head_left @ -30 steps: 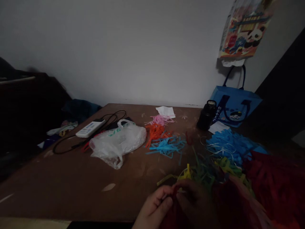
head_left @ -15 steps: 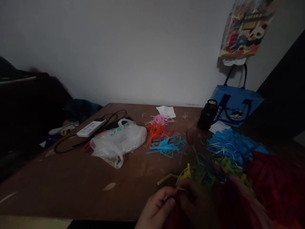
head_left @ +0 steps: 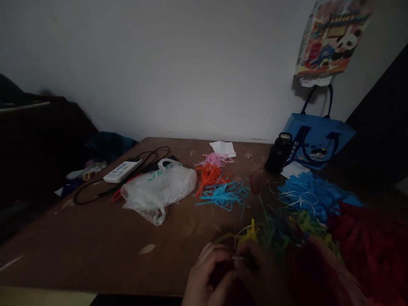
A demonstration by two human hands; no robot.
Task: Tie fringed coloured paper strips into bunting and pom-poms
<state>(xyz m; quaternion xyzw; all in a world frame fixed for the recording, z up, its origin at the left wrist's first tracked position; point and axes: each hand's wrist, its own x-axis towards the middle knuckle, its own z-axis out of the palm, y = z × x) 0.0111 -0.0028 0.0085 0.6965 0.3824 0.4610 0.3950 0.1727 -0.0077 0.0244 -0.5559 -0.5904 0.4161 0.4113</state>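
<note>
Handling dark red paper (head_left: 220, 272) in dim light

Below everything, brown table (head_left: 111, 242), pale wall behind. At right edge, on table: big red paper heap (head_left: 369, 250); behind it, blue paper heap (head_left: 315, 191). At back right: blue carry bag (head_left: 321, 131), below hanging panda bag (head_left: 338, 42). Left of middle: clear plastic bag (head_left: 165, 187), crumpled. At near edge: left hand (head_left: 207, 274), curled round dark red paper, firmness of grip impossible to tell; close by, right hand (head_left: 259, 270), deep in shadow, apparently pinching by thumb and forefinger. Just beyond: green strips (head_left: 274, 236) and yellow strips (head_left: 251, 231). Mid-table: light blue strips (head_left: 223, 193). Back left: white power strip (head_left: 123, 170), black cord alongside. Beside carry bag: black bottle (head_left: 276, 157), upright. In a line behind light blue: orange strips (head_left: 208, 174), pink strips (head_left: 214, 160), then white paper (head_left: 223, 148). Smallest: white sliver (head_left: 237, 258) between both hands' fingertips, at right hand's pinch.
</note>
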